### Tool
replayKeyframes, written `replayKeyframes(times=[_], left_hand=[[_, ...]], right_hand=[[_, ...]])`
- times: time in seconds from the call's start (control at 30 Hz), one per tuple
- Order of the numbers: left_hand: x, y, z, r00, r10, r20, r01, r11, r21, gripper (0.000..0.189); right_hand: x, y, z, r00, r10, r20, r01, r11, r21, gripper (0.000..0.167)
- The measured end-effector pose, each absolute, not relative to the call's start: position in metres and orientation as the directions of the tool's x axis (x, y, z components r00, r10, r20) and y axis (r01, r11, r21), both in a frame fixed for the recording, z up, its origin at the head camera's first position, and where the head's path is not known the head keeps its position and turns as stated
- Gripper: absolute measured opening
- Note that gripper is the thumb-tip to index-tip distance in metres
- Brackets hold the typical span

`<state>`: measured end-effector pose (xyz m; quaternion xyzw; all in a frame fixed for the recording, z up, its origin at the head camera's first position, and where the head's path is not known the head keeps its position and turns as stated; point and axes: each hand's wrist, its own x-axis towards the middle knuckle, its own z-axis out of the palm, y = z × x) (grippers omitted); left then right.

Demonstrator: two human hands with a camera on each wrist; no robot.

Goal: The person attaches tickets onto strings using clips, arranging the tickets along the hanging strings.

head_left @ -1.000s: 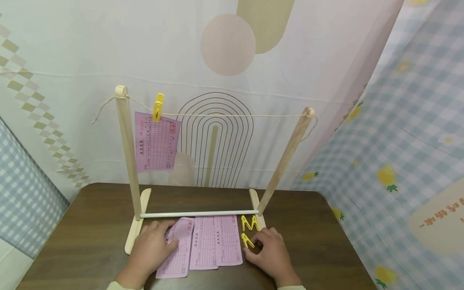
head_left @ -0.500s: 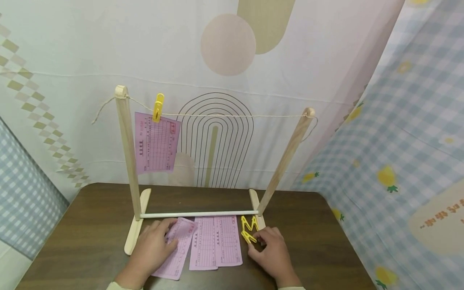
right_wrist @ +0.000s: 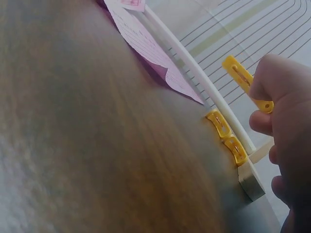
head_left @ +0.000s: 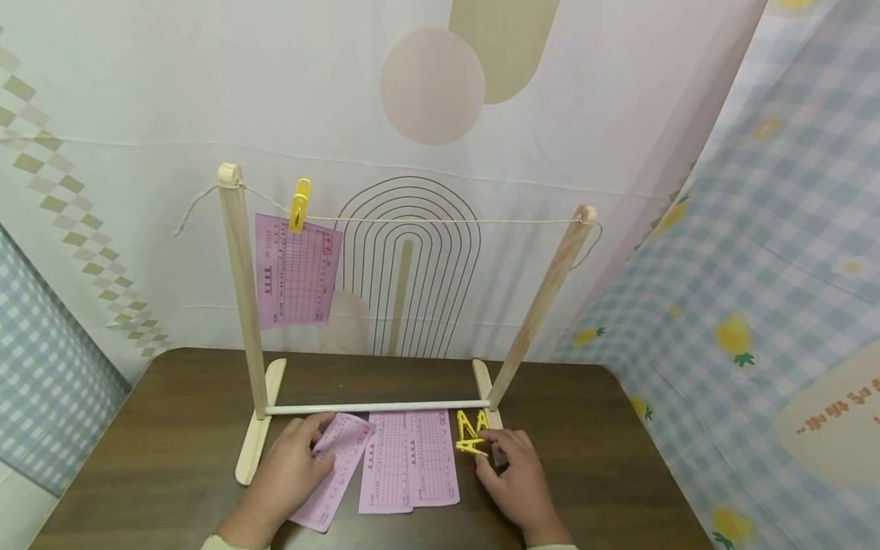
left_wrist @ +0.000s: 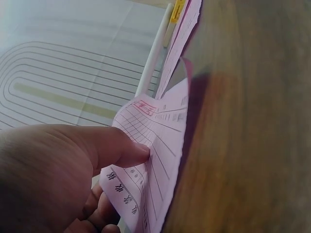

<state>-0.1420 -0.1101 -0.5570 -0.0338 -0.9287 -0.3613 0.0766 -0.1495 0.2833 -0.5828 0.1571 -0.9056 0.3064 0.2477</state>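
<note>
Pinching pink “收款收据” slip (left_wrist: 167, 131): left hand (left_wrist: 53, 170)

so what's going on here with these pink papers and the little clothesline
A person is at a table with both hands busy. The left hand pinches a printed pink slip, and the right hand holds a yellow clothespin. Two more slips lie overlapping between the hands, with two spare clothespins near the right hand. Behind them, one slip already hangs by a clothespin from the string of a wooden stand.
</note>
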Motion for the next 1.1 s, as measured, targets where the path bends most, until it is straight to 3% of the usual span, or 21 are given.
replayKeyframes(times=[0.43,0.73,0.9,1.1], left_hand=[[-0.143,-0.111,-0.555,-0.988,0.011,0.151,0.111,0.728,0.676,0.063],[-0.145,-0.111,-0.556,-0.996,0.004,0.089,0.065,0.720,0.691,0.075],[-0.145,-0.112,-0.558,-0.993,0.008,0.115,0.084,0.727,0.681,0.056],[-0.144,-0.111,-0.557,-0.985,0.006,0.173,0.120,0.740,0.661,0.032]], right_hand=[[-0.149,0.282,-0.582,-0.847,-0.096,0.522,-0.440,0.679,-0.588,0.046],[-0.147,0.275,-0.574,-0.920,-0.010,0.391,-0.327,0.569,-0.754,0.043],[-0.147,0.272,-0.573,-0.944,0.017,0.330,-0.279,0.489,-0.826,0.041],[-0.148,0.269,-0.572,-0.959,-0.017,0.283,-0.277,0.267,-0.923,0.042]])
